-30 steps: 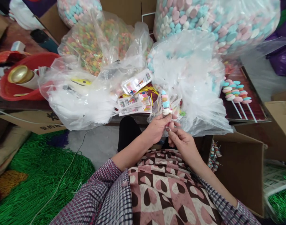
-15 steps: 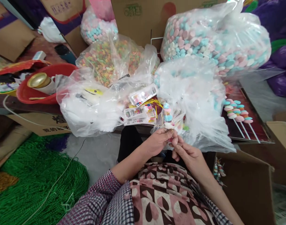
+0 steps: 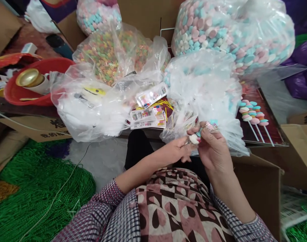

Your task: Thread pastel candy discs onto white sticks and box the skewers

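My right hand [image 3: 215, 148] is closed around a marshmallow skewer [image 3: 194, 138] with white, blue and pink pieces, seemingly in a clear wrapper. The skewer lies tilted, its upper end showing past my right fingers. At its lower end, my left hand [image 3: 177, 150] pinches with curled fingers; the stick there is hidden. Just beyond my hands, small clear wrappers [image 3: 177, 119] lie in a heap beside a thin plastic bag [image 3: 206, 84] of marshmallows. Yellow twist ties [image 3: 166, 103] and printed cards [image 3: 144, 116] are left of them.
Several unwrapped marshmallow skewers [image 3: 254, 112] lie on the table at right, above an open cardboard box [image 3: 256, 188]. Large bags of marshmallows [image 3: 206, 30] and gummy candies [image 3: 105, 53] stand at the back. A red basin [image 3: 11, 92] is at left, green cord [image 3: 42, 188] on the floor.
The skewer has gone from upright to tilted rightwards. My right hand has moved up from its lower end to grip its body, while my left hand stays low by the end.
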The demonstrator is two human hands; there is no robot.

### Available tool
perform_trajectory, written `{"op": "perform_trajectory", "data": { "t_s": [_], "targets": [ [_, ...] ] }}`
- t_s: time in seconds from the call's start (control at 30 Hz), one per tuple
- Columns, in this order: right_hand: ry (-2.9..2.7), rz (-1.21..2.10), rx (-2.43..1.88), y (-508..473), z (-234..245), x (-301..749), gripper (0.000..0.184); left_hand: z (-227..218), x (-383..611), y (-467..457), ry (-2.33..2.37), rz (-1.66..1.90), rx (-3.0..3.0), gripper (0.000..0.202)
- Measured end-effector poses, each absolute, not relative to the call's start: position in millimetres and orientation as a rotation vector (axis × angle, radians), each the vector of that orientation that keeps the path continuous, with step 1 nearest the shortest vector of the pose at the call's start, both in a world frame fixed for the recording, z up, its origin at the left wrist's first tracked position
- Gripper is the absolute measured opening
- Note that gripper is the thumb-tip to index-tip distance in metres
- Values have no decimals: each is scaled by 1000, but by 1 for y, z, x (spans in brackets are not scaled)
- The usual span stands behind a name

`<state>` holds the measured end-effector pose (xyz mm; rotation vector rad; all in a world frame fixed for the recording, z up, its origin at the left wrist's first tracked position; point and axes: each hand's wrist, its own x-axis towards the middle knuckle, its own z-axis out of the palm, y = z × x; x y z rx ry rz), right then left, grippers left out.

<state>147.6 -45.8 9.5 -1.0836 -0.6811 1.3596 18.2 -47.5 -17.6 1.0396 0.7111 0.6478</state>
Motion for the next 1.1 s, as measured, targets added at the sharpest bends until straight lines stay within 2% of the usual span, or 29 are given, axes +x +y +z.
{"op": "perform_trajectory", "data": {
  "t_s": [0.07, 0.13, 0.3, 0.37, 0.6, 0.7, 0.8, 0.9, 1.0, 1.1],
  "targets": [
    [-724, 1182, -1080, -46, 5, 146, 26, -18, 17, -43, 1020, 779, 1334, 25],
    [-804, 1134, -1084, -47, 3, 151, 23, -19, 16, -41, 1110, 830, 1405, 25],
    [-1081, 1498, -1073, -46, 8, 178, 38, -18, 12, -46, 480, 508, 829, 44],
    [-1097, 1494, -1070, -43, 8, 181, 36, -18, 11, -48, 405, 497, 732, 44],
    [-1046, 1072, -1189, -25, -4, 151, 25, -16, 5, -46, 1124, 986, 1429, 22],
    [-1226, 1176, -1192, -10, 5, 143, 24, -18, -5, -42, 1172, 1052, 1320, 24],
    [-1427, 1190, -1196, 17, 11, 133, 29, -20, -19, -33, 1027, 1192, 931, 29],
    [-1774, 892, -1397, 51, 4, 120, 24, -19, -33, -19, 899, 1355, 599, 32],
    [-2221, 532, -1719, 80, -10, 108, 28, -20, -45, -9, 880, 1415, 440, 34],
    [-2367, 341, -1924, 95, -18, 104, 32, -24, -50, -5, 874, 1416, 379, 35]
  ]
}}
